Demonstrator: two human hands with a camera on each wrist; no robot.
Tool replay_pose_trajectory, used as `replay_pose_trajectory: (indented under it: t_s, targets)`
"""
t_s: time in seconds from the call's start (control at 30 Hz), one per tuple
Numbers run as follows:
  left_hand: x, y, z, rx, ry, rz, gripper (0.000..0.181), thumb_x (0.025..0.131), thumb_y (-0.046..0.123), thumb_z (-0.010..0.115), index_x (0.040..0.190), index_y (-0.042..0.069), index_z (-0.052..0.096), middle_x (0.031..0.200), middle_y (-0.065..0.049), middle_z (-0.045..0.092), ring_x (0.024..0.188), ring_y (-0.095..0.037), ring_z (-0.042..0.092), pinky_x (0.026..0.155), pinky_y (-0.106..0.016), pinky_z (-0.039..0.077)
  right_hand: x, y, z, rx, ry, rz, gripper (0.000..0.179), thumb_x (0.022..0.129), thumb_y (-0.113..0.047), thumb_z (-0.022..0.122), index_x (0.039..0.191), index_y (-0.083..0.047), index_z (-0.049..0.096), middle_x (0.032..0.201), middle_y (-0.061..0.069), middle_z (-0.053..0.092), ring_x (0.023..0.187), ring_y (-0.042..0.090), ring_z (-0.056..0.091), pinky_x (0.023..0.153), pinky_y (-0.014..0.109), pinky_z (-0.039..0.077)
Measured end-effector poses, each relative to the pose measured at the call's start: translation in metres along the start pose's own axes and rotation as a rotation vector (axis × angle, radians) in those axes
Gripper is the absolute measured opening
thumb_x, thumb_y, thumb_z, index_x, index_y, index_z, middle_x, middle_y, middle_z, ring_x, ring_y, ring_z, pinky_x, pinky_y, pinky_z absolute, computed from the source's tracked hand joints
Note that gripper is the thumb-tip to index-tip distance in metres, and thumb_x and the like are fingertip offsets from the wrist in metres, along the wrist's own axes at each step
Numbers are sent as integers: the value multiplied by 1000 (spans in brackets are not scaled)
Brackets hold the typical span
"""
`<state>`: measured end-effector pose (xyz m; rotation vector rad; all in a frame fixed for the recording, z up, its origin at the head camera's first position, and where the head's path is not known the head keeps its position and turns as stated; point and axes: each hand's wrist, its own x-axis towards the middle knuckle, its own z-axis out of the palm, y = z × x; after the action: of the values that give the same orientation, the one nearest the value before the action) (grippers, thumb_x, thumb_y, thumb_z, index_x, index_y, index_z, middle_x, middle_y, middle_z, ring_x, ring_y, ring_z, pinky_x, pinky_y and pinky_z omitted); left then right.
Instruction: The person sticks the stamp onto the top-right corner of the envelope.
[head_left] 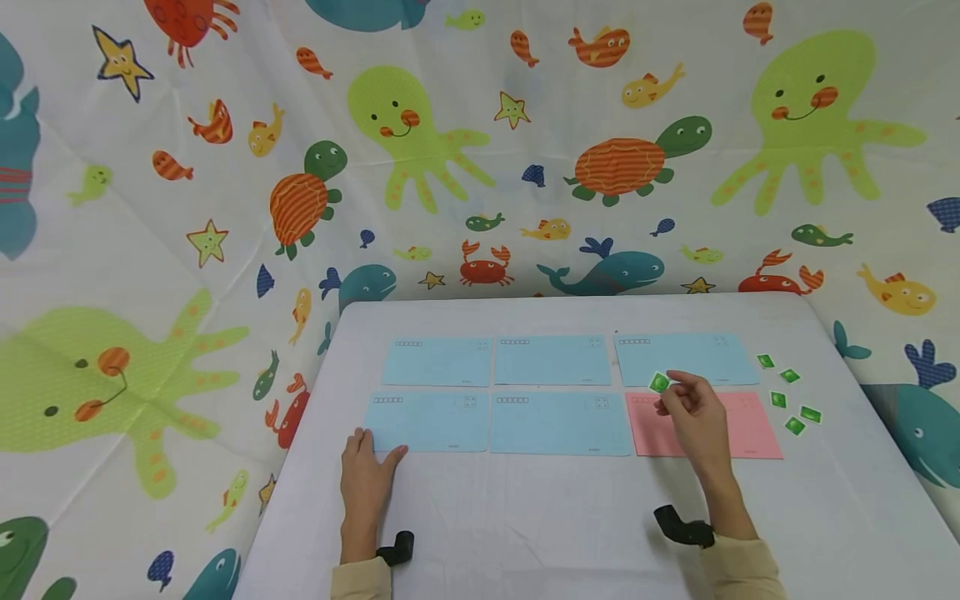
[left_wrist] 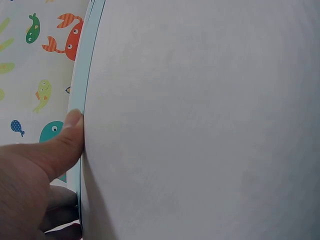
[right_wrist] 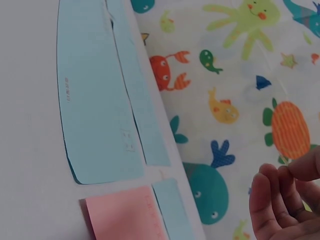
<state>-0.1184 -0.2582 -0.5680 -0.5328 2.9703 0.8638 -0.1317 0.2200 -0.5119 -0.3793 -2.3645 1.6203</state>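
My right hand (head_left: 697, 421) pinches a small green gem sticker (head_left: 659, 382) with a white edge between thumb and fingers. It is held above the seam between the pink envelope (head_left: 753, 437) and the upper right blue envelope (head_left: 678, 354). In the right wrist view the hand (right_wrist: 282, 200) shows curled fingertips, and the sticker is hidden. My left hand (head_left: 363, 483) rests at the lower left corner of a blue envelope (head_left: 427, 425), thumb out along its bottom edge. The left wrist view shows that thumb (left_wrist: 67, 140) at the edge of pale blue paper.
More blue envelopes lie in two rows: lower middle (head_left: 558, 429), upper left (head_left: 435, 362) and upper middle (head_left: 552, 360). Several loose green gem stickers (head_left: 778, 400) are scattered right of the pink envelope. A sea-animal cloth (head_left: 495, 183) hangs behind the white table (head_left: 525, 517).
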Motion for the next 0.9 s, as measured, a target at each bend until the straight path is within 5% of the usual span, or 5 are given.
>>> replay_pose_trajectory:
  t_s: [0.9]
  targets:
    - [-1, 1, -1, -17, -2, -3, 83, 90, 29, 74, 148, -15, 34, 157, -34, 27, 147, -49, 25, 119, -60, 27, -5, -3, 14, 4, -59, 3, 30, 102, -14, 55, 130, -6, 60, 98, 13, 64, 75, 3, 65, 72, 13, 55]
